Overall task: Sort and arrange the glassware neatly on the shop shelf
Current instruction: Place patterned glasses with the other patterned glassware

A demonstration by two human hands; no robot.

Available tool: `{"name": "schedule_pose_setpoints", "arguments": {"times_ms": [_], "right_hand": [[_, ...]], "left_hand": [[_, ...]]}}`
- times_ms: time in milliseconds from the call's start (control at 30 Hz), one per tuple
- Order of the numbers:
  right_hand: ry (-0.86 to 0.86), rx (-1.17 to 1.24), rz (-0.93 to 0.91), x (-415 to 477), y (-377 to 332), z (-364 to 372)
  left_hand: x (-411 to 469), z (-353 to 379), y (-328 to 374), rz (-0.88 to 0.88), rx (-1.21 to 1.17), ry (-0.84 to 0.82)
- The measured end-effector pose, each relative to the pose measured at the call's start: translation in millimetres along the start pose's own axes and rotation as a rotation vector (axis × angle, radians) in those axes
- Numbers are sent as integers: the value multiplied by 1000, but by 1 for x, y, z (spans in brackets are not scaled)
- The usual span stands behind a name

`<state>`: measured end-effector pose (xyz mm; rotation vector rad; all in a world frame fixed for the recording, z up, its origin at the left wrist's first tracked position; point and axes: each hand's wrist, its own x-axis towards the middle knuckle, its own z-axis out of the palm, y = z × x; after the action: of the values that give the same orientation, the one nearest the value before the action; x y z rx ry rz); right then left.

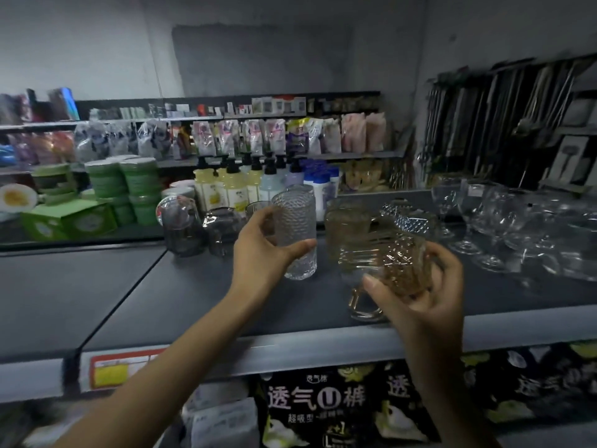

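My left hand (265, 250) grips a tall clear textured tumbler (295, 234) that stands on the dark shelf top (181, 295). My right hand (423, 286) holds a short amber cut-glass tumbler (405, 266), tilted, just above the shelf. Behind it stands an amber ribbed glass (347, 231), and an amber mug handle (363, 307) shows below my right hand. A clear diamond-cut piece (408, 218) sits further back. Two smoky dark glasses (182, 226) (223, 232) stand at the left of the group. Clear stemmed glasses (478, 218) crowd the right side.
Pump bottles (235, 185), green stacked tubs (129, 185) and packaged goods fill lower shelves beyond the shelf top. Hanging metal utensils (504, 124) line the right wall. The shelf's front edge (290, 350) carries a red-yellow price tag (119, 367); black packages lie below.
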<state>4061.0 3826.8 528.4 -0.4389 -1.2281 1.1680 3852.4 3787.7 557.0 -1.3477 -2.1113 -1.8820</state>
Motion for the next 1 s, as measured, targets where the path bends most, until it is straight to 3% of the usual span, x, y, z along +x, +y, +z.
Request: {"name": "schedule_pose_setpoints", "arguments": {"times_ms": [367,1000], "right_hand": [[-114,61,91,23,9,-19],[-244,-51,132,30,21,-30]], "left_hand": [[39,35,-11,-102,215,74],[40,48,-13,-128,339,55]]}}
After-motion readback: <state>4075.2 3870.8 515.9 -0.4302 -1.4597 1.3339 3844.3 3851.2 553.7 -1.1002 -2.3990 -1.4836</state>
